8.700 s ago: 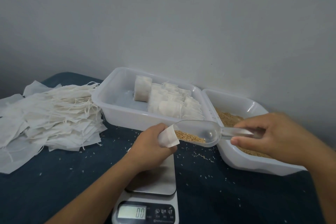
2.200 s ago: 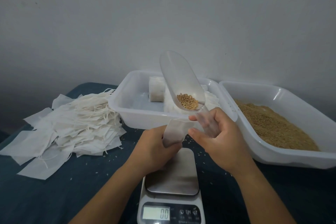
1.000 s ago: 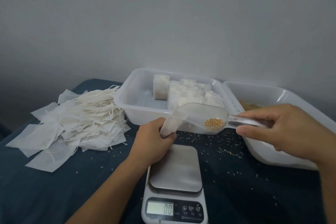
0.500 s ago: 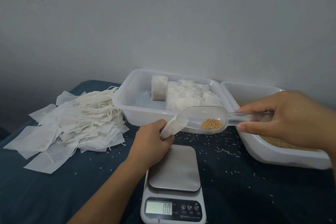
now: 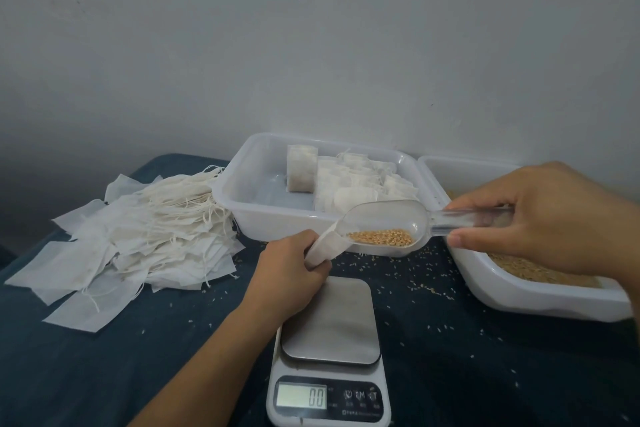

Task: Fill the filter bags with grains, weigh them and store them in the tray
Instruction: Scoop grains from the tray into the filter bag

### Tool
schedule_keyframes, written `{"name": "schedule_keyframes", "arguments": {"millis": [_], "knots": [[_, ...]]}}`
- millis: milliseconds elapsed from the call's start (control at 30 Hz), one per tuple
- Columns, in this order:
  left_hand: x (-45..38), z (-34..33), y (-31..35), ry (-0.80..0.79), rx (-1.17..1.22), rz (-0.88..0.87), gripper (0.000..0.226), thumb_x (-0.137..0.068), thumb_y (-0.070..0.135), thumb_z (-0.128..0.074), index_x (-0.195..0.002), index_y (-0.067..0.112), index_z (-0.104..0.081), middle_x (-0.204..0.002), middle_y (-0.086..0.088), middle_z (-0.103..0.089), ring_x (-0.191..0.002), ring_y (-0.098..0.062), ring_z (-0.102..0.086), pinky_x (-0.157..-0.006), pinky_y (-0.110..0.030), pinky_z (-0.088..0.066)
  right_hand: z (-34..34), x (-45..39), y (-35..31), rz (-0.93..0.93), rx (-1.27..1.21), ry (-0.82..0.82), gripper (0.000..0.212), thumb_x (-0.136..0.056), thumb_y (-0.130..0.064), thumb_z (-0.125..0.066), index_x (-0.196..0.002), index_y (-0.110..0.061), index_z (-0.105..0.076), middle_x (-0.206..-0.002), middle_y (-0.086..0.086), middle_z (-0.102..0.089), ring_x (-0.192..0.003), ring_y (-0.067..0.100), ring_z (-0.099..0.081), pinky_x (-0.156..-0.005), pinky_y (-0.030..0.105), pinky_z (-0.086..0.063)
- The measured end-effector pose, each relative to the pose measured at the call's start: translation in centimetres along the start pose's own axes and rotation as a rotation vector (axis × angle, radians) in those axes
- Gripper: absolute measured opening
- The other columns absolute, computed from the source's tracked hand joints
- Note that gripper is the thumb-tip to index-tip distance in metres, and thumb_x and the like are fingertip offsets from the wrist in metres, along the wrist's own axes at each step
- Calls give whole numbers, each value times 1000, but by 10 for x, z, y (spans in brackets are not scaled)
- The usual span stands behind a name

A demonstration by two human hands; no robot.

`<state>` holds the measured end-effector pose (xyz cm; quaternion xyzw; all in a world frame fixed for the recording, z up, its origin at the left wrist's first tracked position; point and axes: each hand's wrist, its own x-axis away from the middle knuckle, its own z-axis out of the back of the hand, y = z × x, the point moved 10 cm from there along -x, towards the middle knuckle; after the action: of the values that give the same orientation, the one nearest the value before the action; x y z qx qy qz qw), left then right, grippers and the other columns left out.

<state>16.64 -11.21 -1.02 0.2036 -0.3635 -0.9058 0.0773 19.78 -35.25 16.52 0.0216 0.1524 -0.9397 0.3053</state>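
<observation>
**Scoop Met Bag Above the Scale**

A dark blue table [image 5: 104, 374] carried everything, with spilled kernels scattered across its middle. At its back right sat the grain bin [image 5: 519, 295], its near wall just beside the working hands, probably so each refill was a short reach. Left of it and touching, the storage tray [image 5: 235, 184] held filled bags [image 5: 349, 184] packed toward its right side; its left floor lay bare, leaving room for more. Farther left, well apart from the hands, a loose heap of empty filter bags [image 5: 145, 239] overhung itself in layers, drawstrings trailing.

Nearest the person stood the scale [image 5: 329, 357], its steel platform bare and its display showing zero, likely kept directly under the pour so the bag could drop straight down for weighing.

The right hand [image 5: 540, 218] was closed around the handle of a clear scoop [image 5: 384, 229], held nearly level with a small load of grains [image 5: 381, 237] in its bowl. The left hand [image 5: 294, 270] gripped the filter bag [image 5: 325, 248], fingers curled round its body, its mouth tilted up at the scoop's lip. The bag hung above the gap between tray and scale, so any spill would probably reach the table.
</observation>
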Motion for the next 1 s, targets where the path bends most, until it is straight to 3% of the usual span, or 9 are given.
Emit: {"name": "schedule_keyframes", "arguments": {"millis": [100,200,367,500,600,733,867,1000], "knots": [[0,0,0,-3,3,3,7,-88,29,-72,-92,28,-67,-79,13,-68,-72,-1,-59,-59,-20,-39,0,0,-1,3,28,-11,28,-58,-71,-74,-85,-68,-70,-82,-38,-67,-84,-13,-59,-66,19,-44],[0,-1,0,-5,3,4,6,-88,29,-71,-91,28,-66,-78,13,-67,-71,-1,-58,-57,-19,-36,1,0,0,-12,49,-7,21,-57,-73,-73,-76,-76,-63,-84,-45,-63,-87,-15,-57,-68,19,-46],[0,-2,0,-11,-1,6,6,-88,29,-71,-90,28,-66,-79,12,-67,-72,-2,-59,-58,-20,-37,3,0,3,-37,75,8,27,-57,-77,-69,-84,-76,-65,-77,-29,-70,-76,-4,-63,-74,30,-55],[0,-2,-1,-11,-7,8,7,-88,29,-70,-89,25,-65,-78,10,-67,-73,-6,-60,-61,-24,-45,3,-1,0,-52,98,3,41,-57,-77,-67,-96,-64,-71,-85,-23,-72,-83,0,-63,-80,34,-56],[0,-1,0,-4,-3,1,7,-87,29,-71,-87,26,-64,-76,11,-66,-71,-5,-59,-59,-23,-41,3,-1,-1,-52,112,3,42,-58,-76,-67,-98,-63,-71,-86,-21,-72,-83,1,-63,-81,33,-55],[0,0,0,1,1,-6,7,-87,29,-71,-87,28,-65,-75,13,-65,-69,-2,-58,-56,-20,-35,4,0,-1,-55,121,13,41,-59,-76,-67,-98,-63,-72,-83,-22,-72,-81,0,-63,-79,33,-56],[0,0,0,0,2,-4,6,-88,30,-71,-90,28,-66,-77,13,-66,-71,-1,-58,-58,-19,-38,3,0,3,-54,129,15,40,-58,-78,-67,-96,-65,-71,-77,-24,-71,-75,-2,-62,-73,30,-53],[0,1,0,5,14,3,7,-88,30,-72,-88,26,-66,-75,11,-66,-70,-2,-59,-57,-19,-38,-2,0,10,-39,74,18,32,-61,-72,-75,-93,-65,-72,-78,-37,-67,-80,-13,-59,-64,23,-45]]}}
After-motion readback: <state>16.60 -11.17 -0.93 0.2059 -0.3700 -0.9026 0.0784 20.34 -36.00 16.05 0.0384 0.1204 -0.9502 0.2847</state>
